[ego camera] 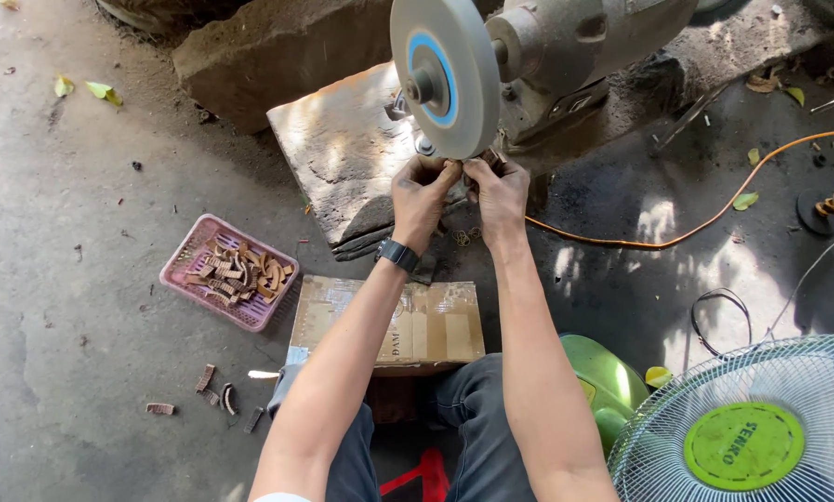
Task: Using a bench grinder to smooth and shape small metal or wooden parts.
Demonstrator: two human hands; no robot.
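1. Left hand (422,191), a dark wristwatch (397,254) on its wrist, is raised to the lower edge of the round grey grinding wheel with a blue ring (443,74); its fingers are curled together, pinched on a small workpiece that the fingers hide almost entirely.
2. Right hand (497,193) sits just beside the left at its 3 o'clock, knuckles touching it, fingers likewise closed on the same small hidden piece, pressed up at the wheel's 6 o'clock rim.
3. Grinding wheel is mounted on a grey metal bench-grinder motor (575,42), which extends from the wheel toward 3 o'clock and stands on a worn flat stone slab (343,149).
4. Pink plastic basket (224,270) holding small curved brown pieces lies on the concrete floor at 8 o'clock of the hands, well apart from them.
5. Flattened brown cardboard box (436,325) lies below the hands at 6 o'clock, near the person's knees.
6. Several loose brown pieces (214,390) are scattered on the floor at 6 o'clock of the basket.
7. Orange cable (696,228) runs across the floor from near the right hand toward 3 o'clock.
8. White wire-guarded fan with a green hub (742,437) occupies the frame's 4 o'clock corner.
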